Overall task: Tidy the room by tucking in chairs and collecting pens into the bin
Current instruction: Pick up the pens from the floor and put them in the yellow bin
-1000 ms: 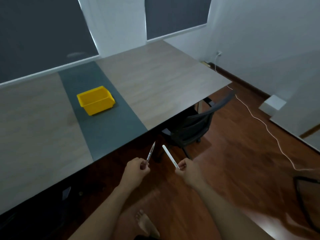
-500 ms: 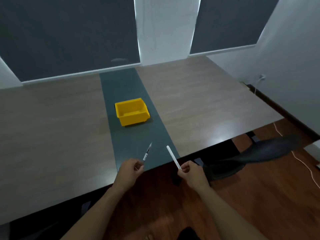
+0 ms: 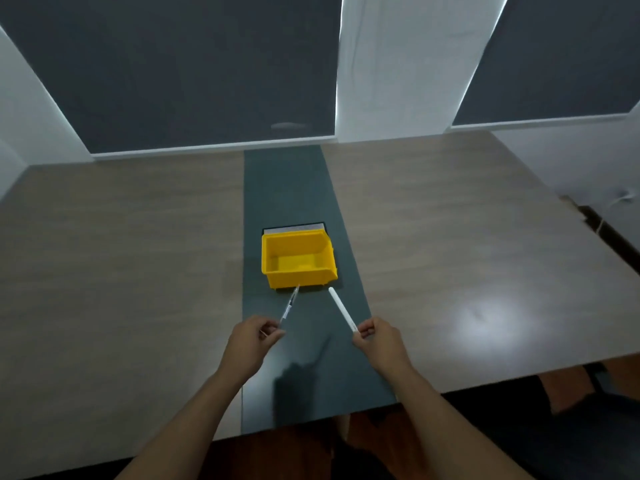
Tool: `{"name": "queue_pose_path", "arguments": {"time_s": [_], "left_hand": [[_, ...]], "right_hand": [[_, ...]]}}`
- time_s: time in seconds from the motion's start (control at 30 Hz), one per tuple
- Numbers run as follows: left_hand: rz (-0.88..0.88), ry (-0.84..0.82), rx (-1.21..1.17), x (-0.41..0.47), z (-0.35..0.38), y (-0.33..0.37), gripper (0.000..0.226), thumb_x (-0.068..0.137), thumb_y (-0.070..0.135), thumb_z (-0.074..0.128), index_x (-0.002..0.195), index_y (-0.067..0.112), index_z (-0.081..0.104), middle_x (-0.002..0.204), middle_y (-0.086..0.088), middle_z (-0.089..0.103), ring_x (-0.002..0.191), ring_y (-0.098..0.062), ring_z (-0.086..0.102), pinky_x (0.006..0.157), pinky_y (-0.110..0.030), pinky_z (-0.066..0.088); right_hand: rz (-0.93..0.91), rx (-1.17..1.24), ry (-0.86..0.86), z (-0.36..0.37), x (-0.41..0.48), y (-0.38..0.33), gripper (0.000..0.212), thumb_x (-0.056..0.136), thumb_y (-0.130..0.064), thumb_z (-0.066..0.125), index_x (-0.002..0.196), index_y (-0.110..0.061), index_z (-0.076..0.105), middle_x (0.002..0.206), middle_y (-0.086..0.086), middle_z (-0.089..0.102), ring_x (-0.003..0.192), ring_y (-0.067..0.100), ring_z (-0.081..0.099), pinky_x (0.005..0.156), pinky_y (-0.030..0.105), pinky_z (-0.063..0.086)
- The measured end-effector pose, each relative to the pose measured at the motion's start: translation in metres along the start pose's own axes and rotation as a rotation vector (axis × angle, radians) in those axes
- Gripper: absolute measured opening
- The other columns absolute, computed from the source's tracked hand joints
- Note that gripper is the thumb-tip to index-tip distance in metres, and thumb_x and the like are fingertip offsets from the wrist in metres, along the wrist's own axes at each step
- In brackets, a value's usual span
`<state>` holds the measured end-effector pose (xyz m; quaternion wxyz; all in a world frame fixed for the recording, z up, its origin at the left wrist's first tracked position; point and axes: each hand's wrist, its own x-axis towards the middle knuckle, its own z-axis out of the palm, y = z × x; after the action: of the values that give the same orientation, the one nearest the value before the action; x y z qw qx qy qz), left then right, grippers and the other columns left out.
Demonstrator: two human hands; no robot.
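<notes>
Each hand (image 3: 254,336) (image 3: 377,336) pinches a pen (image 3: 289,305) (image 3: 342,309) near the bin (image 3: 298,263).

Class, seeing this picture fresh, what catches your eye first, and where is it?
The yellow bin sits on the dark centre strip of the table. Nearer the camera, the left hand pinches a clear pen and the right hand a white pen, both angled towards the bin.

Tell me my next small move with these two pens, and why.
Probably reach both hands forward until the pens are over the opening of the yellow bin. The left hand pinches a clear pen and the right hand a white pen; both point at the bin, tips not yet over its opening.
</notes>
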<state>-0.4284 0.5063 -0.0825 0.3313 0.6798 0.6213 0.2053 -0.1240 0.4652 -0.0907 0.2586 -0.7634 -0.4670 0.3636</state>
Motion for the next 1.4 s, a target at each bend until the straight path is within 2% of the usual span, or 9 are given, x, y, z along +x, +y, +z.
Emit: {"name": "queue_pose_path", "arguments": {"time_s": [0.1,0.23,0.37,0.43,0.63,0.83,1.0,1.2,1.4], "left_hand": [[-0.029,0.014,0.007,0.043,-0.009,0.01,0.011,0.092,0.03,0.085,0.1,0.027,0.079,0.088,0.012,0.07,0.08,-0.006,0.066,0.069,-0.012,0.047],[-0.025,0.055,0.029,0.099,-0.018,0.021,0.009,0.096,0.029,0.08,0.099,0.034,0.074,0.088,0.017,0.065,0.081,-0.005,0.063,0.072,-0.025,0.048],[-0.078,0.041,0.097,0.149,-0.019,0.019,0.017,0.1,0.028,0.076,0.112,0.02,0.084,0.086,0.019,0.06,0.08,0.0,0.058,0.07,-0.014,0.039],[-0.112,0.04,0.121,0.173,-0.019,0.017,0.022,0.1,0.031,0.075,0.116,0.019,0.083,0.089,0.011,0.064,0.08,-0.003,0.059,0.07,-0.018,0.041],[-0.228,-0.005,0.139,0.233,-0.009,0.009,0.017,0.101,0.028,0.074,0.112,0.016,0.079,0.093,-0.004,0.076,0.083,-0.021,0.069,0.07,-0.029,0.044],[-0.253,-0.109,0.301,0.27,0.017,-0.002,0.02,0.104,0.03,0.068,0.117,0.02,0.079,0.107,-0.009,0.077,0.09,-0.026,0.069,0.075,-0.034,0.053],[-0.282,-0.157,0.354,0.285,0.04,-0.003,0.022,0.107,0.03,0.062,0.121,0.023,0.079,0.114,-0.007,0.077,0.1,-0.027,0.072,0.086,-0.039,0.061],[-0.28,-0.203,0.447,0.297,0.056,-0.002,0.025,0.11,0.03,0.055,0.122,0.026,0.077,0.118,-0.004,0.078,0.102,-0.026,0.073,0.09,-0.045,0.063],[-0.302,-0.23,0.435,0.295,0.06,0.001,0.037,0.109,0.027,0.059,0.145,0.025,0.067,0.141,-0.007,0.072,0.122,-0.031,0.069,0.105,-0.049,0.059]], "right_hand": [[0.001,-0.004,-0.046,-0.004,0.055,-0.02,0.012,0.085,-0.025,0.082,0.088,-0.023,0.07,0.082,-0.009,0.072,0.075,0.008,0.068,0.059,0.016,0.048],[-0.027,-0.024,-0.08,-0.009,0.123,-0.041,0.017,0.085,-0.024,0.082,0.083,-0.029,0.066,0.081,-0.009,0.071,0.076,0.008,0.067,0.063,0.023,0.049],[-0.012,-0.016,-0.106,-0.007,0.177,-0.05,0.013,0.086,-0.024,0.081,0.085,-0.027,0.069,0.082,-0.005,0.072,0.076,0.015,0.068,0.063,0.029,0.05],[-0.012,-0.026,-0.141,-0.003,0.199,-0.055,0.015,0.087,-0.026,0.081,0.084,-0.029,0.067,0.082,-0.006,0.072,0.077,0.015,0.069,0.066,0.031,0.054],[-0.057,-0.068,-0.237,0.016,0.253,-0.064,0.014,0.09,-0.024,0.08,0.087,-0.03,0.067,0.082,-0.009,0.07,0.076,0.002,0.065,0.065,0.02,0.051],[-0.095,-0.103,-0.328,0.047,0.281,-0.06,0.009,0.094,-0.031,0.078,0.099,-0.026,0.073,0.092,-0.007,0.074,0.087,0.013,0.071,0.076,0.032,0.058],[-0.12,-0.143,-0.357,0.067,0.284,-0.058,0.013,0.098,-0.032,0.075,0.108,-0.023,0.076,0.105,-0.004,0.077,0.096,0.016,0.071,0.072,0.026,0.052],[-0.127,-0.157,-0.36,0.086,0.289,-0.054,0.012,0.098,-0.035,0.071,0.106,-0.03,0.079,0.105,-0.004,0.078,0.1,0.02,0.071,0.085,0.044,0.063],[-0.111,-0.174,-0.387,0.082,0.287,-0.054,0.027,0.102,-0.041,0.062,0.118,-0.026,0.078,0.118,0.005,0.076,0.107,0.025,0.07,0.09,0.038,0.06]]}}
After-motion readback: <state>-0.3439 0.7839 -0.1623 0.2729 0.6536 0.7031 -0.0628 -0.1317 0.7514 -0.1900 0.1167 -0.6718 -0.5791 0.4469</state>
